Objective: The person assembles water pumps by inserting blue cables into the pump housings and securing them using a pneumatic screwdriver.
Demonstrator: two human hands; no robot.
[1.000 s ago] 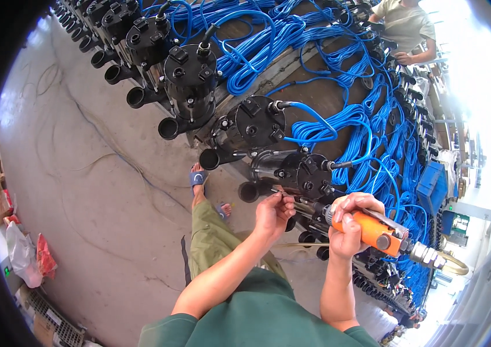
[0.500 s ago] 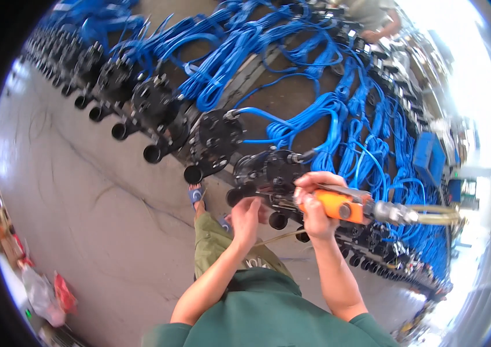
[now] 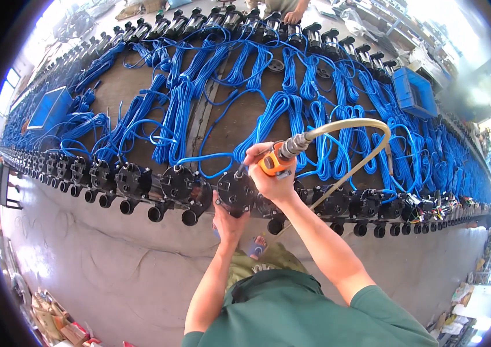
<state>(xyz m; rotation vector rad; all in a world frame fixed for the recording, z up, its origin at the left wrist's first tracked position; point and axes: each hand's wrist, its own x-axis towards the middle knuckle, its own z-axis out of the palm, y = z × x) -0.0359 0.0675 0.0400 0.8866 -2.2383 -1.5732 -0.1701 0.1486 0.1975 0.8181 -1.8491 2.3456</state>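
Observation:
My right hand (image 3: 274,184) is wrapped around an orange air tool (image 3: 271,164), whose metal fitting (image 3: 295,146) leads into a pale yellow hose (image 3: 356,122). The tool's working end is hidden by my hand and the part below. My left hand (image 3: 230,224) grips the near side of a round black pump (image 3: 236,192), with its thumb up along the left side. This pump lies in a row at the table's near edge, and a blue cable (image 3: 208,158) runs from the row onto the table. The fingers of my right hand are just above the pump's far side.
Bundled blue cables (image 3: 171,124) cover much of the brown table (image 3: 119,87). Blue crates stand at left (image 3: 50,109) and right (image 3: 414,93). More black pumps line the far edge, where another person's hand (image 3: 293,17) shows. Boxes (image 3: 75,333) lie on the floor at lower left.
My view has swung, showing more of the table. The air tool has turned from lying sideways to tilting over the pump, still in my right hand. My left hand has taken hold of the pump's side.

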